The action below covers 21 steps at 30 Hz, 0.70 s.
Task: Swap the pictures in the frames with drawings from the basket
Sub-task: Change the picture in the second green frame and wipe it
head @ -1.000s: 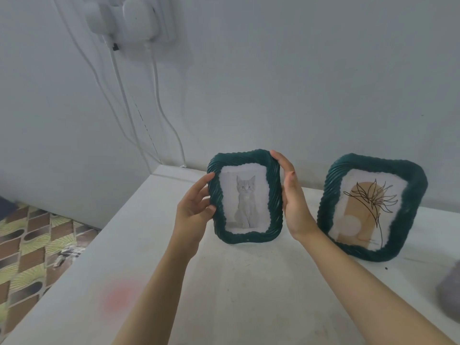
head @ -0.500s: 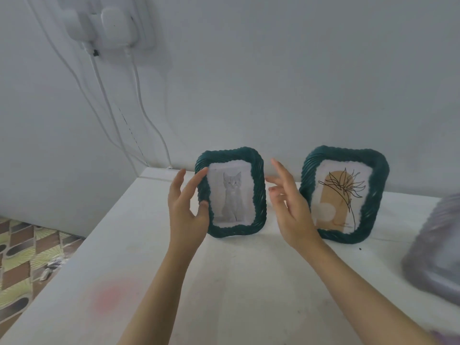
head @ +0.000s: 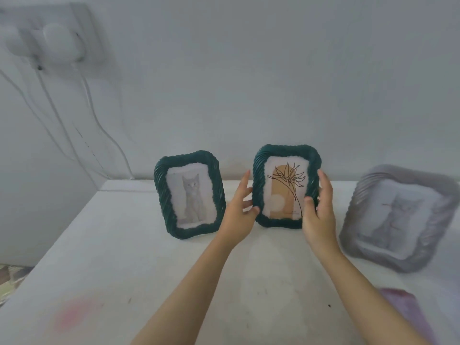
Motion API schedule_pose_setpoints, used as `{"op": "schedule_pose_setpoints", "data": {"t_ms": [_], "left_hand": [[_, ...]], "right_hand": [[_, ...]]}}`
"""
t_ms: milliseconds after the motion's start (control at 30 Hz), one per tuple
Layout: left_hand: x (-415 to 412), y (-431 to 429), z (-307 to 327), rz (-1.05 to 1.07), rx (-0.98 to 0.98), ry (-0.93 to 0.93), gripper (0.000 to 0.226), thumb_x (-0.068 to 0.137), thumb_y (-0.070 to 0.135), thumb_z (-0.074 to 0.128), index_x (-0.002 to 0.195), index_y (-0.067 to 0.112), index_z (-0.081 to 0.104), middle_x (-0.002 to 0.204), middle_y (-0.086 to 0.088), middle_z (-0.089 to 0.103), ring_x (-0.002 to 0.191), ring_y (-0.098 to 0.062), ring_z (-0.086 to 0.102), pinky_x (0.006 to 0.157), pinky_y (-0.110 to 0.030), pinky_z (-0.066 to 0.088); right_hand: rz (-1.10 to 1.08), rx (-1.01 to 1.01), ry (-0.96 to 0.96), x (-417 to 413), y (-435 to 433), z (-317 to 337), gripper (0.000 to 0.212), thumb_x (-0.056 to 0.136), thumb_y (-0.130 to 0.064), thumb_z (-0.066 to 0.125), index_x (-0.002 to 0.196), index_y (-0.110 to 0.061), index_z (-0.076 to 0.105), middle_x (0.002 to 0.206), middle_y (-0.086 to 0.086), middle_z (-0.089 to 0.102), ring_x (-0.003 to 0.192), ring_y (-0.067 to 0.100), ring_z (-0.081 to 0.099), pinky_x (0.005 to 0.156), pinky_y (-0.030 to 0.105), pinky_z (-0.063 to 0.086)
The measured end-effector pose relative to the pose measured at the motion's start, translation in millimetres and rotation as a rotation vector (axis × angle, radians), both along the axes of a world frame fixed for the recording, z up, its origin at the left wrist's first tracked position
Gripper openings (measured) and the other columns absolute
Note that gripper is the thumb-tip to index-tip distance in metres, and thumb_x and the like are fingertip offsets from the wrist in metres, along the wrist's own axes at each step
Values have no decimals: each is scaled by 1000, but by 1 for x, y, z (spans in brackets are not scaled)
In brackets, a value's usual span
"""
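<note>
Head view: left grip (head: pixel 239 212) and right grip (head: pixel 318 215) pinch the side rims of the green plant-drawing frame (head: pixel 283 190), upright at the tabletop's (head: pixel 149 270) back beside the cat frame (head: pixel 190 195), likely light, stiff and breakable, best held by those ribbed rims.

Left forearm (head: pixel 189 290) and right forearm (head: pixel 368 290): bare from the frame edge, at 6 and 5 o'clock, to the wrists. Left hand (head: pixel 239 215) and right hand (head: pixel 318 220): bare, slim-fingered.
</note>
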<state>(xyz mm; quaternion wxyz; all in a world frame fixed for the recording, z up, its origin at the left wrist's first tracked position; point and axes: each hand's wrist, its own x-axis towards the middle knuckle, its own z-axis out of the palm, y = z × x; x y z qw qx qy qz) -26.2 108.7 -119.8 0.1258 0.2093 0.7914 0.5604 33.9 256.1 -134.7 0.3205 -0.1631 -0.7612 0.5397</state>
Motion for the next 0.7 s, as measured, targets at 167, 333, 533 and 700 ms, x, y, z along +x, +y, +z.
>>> {"op": "schedule_pose_setpoints", "data": {"t_ms": [167, 333, 533, 700], "left_hand": [[7, -10, 9, 34, -30, -19, 80, 88, -5, 52, 143, 41, 18, 109, 8, 57, 92, -12, 59, 65, -11, 52], [33, -43, 21, -6, 111, -137, 78, 84, -11, 55, 140, 38, 30, 104, -3, 62, 83, -18, 64, 76, -33, 58], [77, -60, 18, 0, 10, -89, 69, 88, 1, 55, 137, 43, 31, 137, 8, 47, 117, -13, 52, 97, -32, 47], [128, -46, 25, -5, -34, 200, 59, 89, 15, 57, 138, 36, 31, 118, 25, 52, 110, 9, 47, 87, 1, 34]], "right_hand": [[40, -132, 4, 22, 2, 15, 58, 93, -1, 42, 124, -49, 41, 117, -14, 56, 103, 11, 55, 85, 19, 48], [188, -285, 19, 65, -10, 29, 56, 92, -3, 50, 121, -51, 45, 116, -7, 65, 111, 9, 58, 93, 28, 49], [210, -588, 140, 106, -34, 44, 67, 83, 7, 56, 129, -40, 43, 100, 1, 73, 93, 15, 69, 68, 25, 56], [225, -598, 109, 120, -51, 49, 66, 86, 6, 54, 131, -38, 39, 98, 1, 74, 90, 17, 70, 63, 25, 55]]}}
